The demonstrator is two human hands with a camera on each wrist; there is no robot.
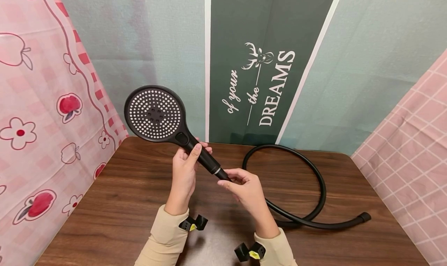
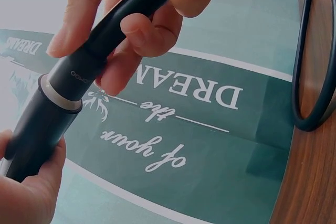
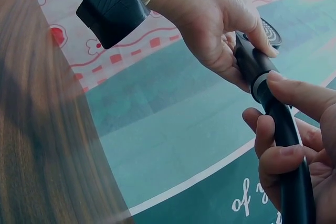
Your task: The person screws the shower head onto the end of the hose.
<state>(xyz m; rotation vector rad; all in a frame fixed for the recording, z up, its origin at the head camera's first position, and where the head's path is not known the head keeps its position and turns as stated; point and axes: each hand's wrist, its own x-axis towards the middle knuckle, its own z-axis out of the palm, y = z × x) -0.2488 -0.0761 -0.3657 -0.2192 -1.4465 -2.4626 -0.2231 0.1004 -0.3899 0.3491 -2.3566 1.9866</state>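
A black shower head (image 1: 155,113) with a round face of pale nozzles is held up over the table, tilted to the upper left. My left hand (image 1: 185,169) grips its handle (image 2: 39,129), thumb along the front. At the handle's lower end, past a light ring (image 2: 60,95), sits the end fitting of a black hose (image 1: 223,175). My right hand (image 1: 246,188) holds that fitting and the hose below it between thumb and curled fingers, as the right wrist view shows. Fitting and handle meet at the ring; how tightly they are joined I cannot tell.
The rest of the hose (image 1: 323,188) loops over the brown wooden table (image 1: 139,196) on the right, its free end (image 1: 364,217) near the right edge. A printed curtain (image 1: 174,44) hangs behind the table, with pink patterned cloths (image 1: 45,141) at the sides.
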